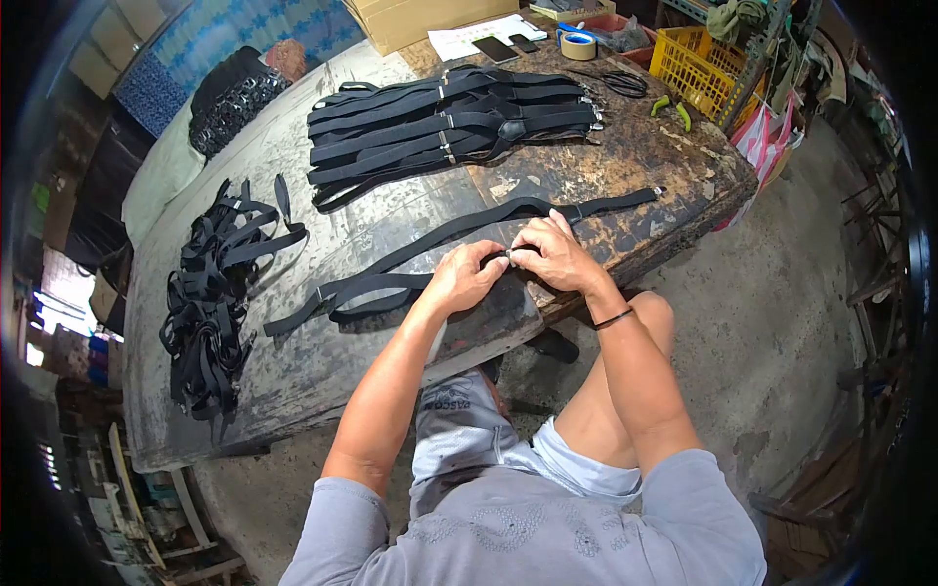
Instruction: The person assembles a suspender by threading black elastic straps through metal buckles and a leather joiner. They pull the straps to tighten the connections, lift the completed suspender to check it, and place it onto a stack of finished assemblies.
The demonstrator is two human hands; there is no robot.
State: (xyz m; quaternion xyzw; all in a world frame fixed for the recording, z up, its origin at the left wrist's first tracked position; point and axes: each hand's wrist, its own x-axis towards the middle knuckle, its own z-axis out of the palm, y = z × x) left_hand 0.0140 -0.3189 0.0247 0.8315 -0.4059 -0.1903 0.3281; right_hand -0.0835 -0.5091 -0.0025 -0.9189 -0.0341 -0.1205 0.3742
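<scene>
Near the table's front edge, my left hand (469, 275) and my right hand (554, 256) meet at a small metal piece on a black elastic strap (391, 283). The fingers of both hands are pinched on it, and they hide most of it. From my hands the strap loops to the left across the table. Another length of black strap (430, 237) runs behind my hands, ending at the right in a metal clip (659, 191). Farther back lies a row of black suspenders (401, 137) with metal clips. A tangled heap of black straps (210, 293) is at the left.
On the worn table (293, 391), at the back right, are green-handled pliers (671, 111), a tape roll (577, 44), a phone (496, 50) and a coiled black cord (625, 84). A yellow crate (696, 68) stands beyond. A cardboard box (420, 20) is at the back.
</scene>
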